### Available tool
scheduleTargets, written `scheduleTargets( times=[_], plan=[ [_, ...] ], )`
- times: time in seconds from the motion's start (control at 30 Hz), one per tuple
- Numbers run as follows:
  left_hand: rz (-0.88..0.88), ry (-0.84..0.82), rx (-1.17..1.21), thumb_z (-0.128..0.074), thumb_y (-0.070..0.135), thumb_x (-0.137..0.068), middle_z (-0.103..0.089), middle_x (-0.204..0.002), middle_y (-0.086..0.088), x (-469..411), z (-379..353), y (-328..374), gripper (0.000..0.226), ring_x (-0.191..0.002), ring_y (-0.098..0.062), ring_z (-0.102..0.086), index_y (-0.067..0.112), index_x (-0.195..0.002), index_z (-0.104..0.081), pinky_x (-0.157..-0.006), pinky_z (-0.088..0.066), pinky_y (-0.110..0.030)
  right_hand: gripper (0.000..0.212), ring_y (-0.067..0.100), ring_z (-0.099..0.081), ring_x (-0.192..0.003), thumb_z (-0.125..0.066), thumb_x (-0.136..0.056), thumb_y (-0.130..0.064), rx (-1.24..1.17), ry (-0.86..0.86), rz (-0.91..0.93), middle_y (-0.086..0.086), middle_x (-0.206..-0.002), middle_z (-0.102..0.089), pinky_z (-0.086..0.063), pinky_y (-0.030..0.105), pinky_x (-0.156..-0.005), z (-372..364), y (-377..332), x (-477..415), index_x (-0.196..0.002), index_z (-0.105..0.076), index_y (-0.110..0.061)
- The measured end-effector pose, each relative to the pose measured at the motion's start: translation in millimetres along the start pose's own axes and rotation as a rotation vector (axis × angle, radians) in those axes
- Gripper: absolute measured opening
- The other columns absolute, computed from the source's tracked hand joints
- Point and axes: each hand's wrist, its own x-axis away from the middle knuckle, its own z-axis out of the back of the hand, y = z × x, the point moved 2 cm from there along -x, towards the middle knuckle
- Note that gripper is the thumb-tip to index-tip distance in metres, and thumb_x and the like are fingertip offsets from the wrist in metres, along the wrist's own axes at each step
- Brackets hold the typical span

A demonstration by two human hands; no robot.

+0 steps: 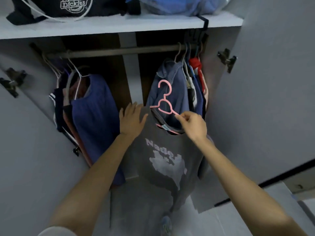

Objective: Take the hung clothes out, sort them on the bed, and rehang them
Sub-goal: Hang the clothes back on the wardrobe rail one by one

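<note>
A grey printed T-shirt [163, 167] hangs on a pink plastic hanger [164, 99] held in front of the open wardrobe, below the rail [119, 51]. My right hand [193, 125] pinches the hanger's right arm at the collar. My left hand [131, 120] lies flat, fingers spread, on the shirt's left shoulder. The pink hook is free of the rail. A blue ribbed top [95, 116] and other clothes hang at the left of the rail; a denim shirt [170, 86] and several more garments hang at the right.
Both wardrobe doors [255, 99] stand open at either side. The shelf [119, 26] above the rail carries a black Dickies bag [73, 5] and a blue bundle [170, 5]. A white divider panel [131, 74] stands behind the rail's middle.
</note>
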Motion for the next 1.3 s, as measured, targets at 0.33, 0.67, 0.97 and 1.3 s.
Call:
scheduleTargets(
  times=[0.33,0.67,0.97,1.3],
  plan=[
    [0.226,-0.015,-0.018,-0.039,0.047,-0.103,-0.028,-0.160,-0.010,-62.4,-8.8,-54.9,0.055,-0.150,-0.026,-0.017,0.018,-0.149,-0.037,-0.120,-0.006,-0.054,0.037,0.018,-0.056,-0.062,-0.064,-0.093,-0.036,-0.202,-0.084,-0.095,0.001,-0.060,-0.058,-0.039,0.033,-0.058,-44.6,-29.2,-133.4,-0.063,-0.058,-0.015],
    [0.215,-0.021,0.000,-0.039,0.047,-0.103,-0.027,-0.161,-0.009,-117.1,-19.0,-87.3,0.056,-0.150,-0.026,-0.016,0.019,-0.151,-0.034,-0.120,-0.004,-0.052,0.034,0.020,-0.046,-0.053,-0.057,-0.097,-0.023,-0.338,0.044,-0.208,0.013,-0.062,-0.056,-0.035,0.035,-0.057,-71.6,-57.4,-206.6,-0.069,-0.056,-0.003],
    [0.148,-0.113,0.017,-0.035,0.048,-0.104,-0.021,-0.163,-0.007,-154.0,-19.5,-112.8,0.058,-0.151,-0.024,-0.010,0.020,-0.155,-0.026,-0.121,0.002,-0.049,0.020,0.023,-0.057,-0.075,-0.055,-0.096,-0.022,-0.397,0.151,-0.251,0.007,-0.075,-0.060,-0.043,0.034,-0.068,-93.6,-83.9,-245.1,-0.081,-0.057,-0.009],
    [0.069,-0.192,0.022,-0.031,0.047,-0.105,-0.016,-0.164,-0.006,-174.5,-25.8,-125.3,0.058,-0.151,-0.023,-0.008,0.023,-0.157,-0.019,-0.120,0.005,-0.049,0.025,0.025,-0.050,-0.064,-0.050,-0.097,-0.023,-0.207,0.178,-0.284,0.008,-0.072,-0.056,-0.035,0.033,-0.060,-112.6,-75.0,-254.1,-0.076,-0.053,-0.011]
  ],
)
